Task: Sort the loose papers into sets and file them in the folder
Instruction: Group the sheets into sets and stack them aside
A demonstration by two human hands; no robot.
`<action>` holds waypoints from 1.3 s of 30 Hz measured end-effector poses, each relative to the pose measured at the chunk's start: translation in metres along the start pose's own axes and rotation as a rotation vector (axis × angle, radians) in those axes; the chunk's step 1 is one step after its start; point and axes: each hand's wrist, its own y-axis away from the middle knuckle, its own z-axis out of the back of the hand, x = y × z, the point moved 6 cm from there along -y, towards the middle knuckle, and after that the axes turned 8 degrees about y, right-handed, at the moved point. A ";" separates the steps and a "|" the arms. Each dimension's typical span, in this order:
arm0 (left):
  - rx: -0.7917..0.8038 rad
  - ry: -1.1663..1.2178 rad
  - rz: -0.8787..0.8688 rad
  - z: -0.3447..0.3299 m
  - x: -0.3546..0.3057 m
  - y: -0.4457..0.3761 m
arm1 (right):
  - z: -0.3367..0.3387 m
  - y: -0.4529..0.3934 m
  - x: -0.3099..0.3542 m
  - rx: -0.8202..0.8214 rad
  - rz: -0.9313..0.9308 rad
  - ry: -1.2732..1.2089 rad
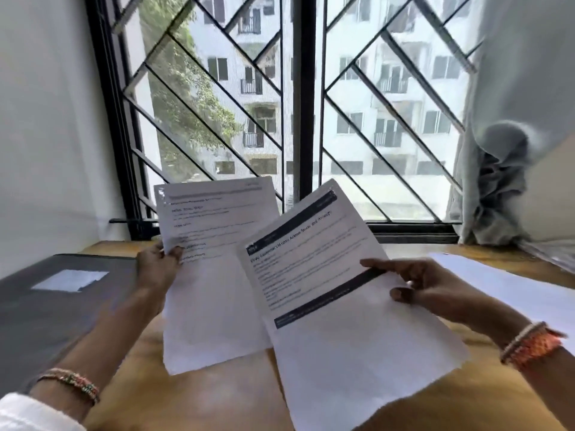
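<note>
Left hand [157, 269] fingers pinched a white printed sheet [214, 275]; right hand [426, 289] fingers pinched a black-banded printed sheet [336, 306] above the wooden desk [193, 396].

A printed sheet [214, 269] is pinched at its left edge by the left hand [157, 269], while a second sheet with black bands [336, 306] is gripped at its right edge by the right hand [426, 287], overlapping the first. Left of the left hand a grey folder [46, 306] is laid on the wooden table [199, 399]; more white papers [510, 284] are seen beyond the right hand
</note>
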 end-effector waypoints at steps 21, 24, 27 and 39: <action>0.259 0.129 0.002 -0.025 -0.011 0.022 | -0.003 -0.005 -0.022 -0.065 -0.035 0.031; 0.262 0.129 0.004 -0.026 -0.012 0.023 | -0.001 -0.004 -0.022 -0.072 -0.042 0.046; 0.272 0.136 0.013 -0.026 -0.013 0.024 | -0.001 -0.004 -0.022 -0.072 -0.057 0.068; 0.118 0.250 0.064 -0.020 -0.015 0.024 | 0.069 0.019 0.013 -0.767 0.098 0.240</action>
